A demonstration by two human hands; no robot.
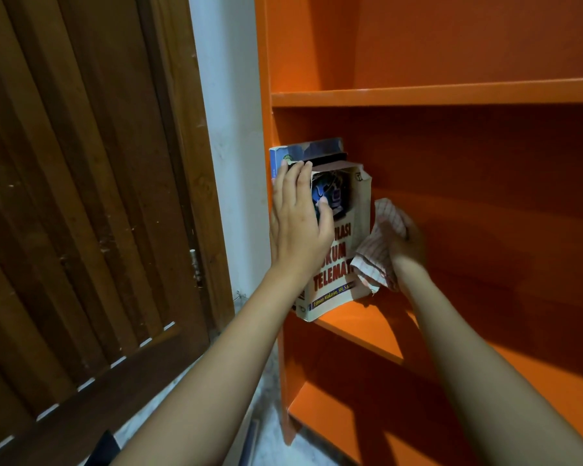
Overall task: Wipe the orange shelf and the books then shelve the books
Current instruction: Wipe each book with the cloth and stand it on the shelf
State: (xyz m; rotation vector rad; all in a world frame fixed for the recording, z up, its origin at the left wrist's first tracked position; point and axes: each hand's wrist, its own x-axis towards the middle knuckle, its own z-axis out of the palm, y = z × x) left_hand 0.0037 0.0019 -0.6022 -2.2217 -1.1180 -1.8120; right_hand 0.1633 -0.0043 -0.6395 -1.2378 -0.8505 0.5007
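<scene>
The orange shelf (pixel 451 95) fills the right half of the head view. A few books stand upright at the left end of its middle board. The front one is a worn cream book (pixel 342 250) with red title letters; a taller blue book (pixel 285 156) stands behind it against the side wall. My left hand (pixel 298 223) lies flat on the cream book's cover, fingers spread. My right hand (pixel 406 242) is just right of the books, closed around a white cloth with red stripes (pixel 379 250) that touches the book's edge.
A dark wooden door (pixel 81 196) stands to the left, with a strip of white wall (pixel 229 129) between it and the shelf. Bare orange boards run above and below. Pale floor (pixel 266 398) shows at the bottom.
</scene>
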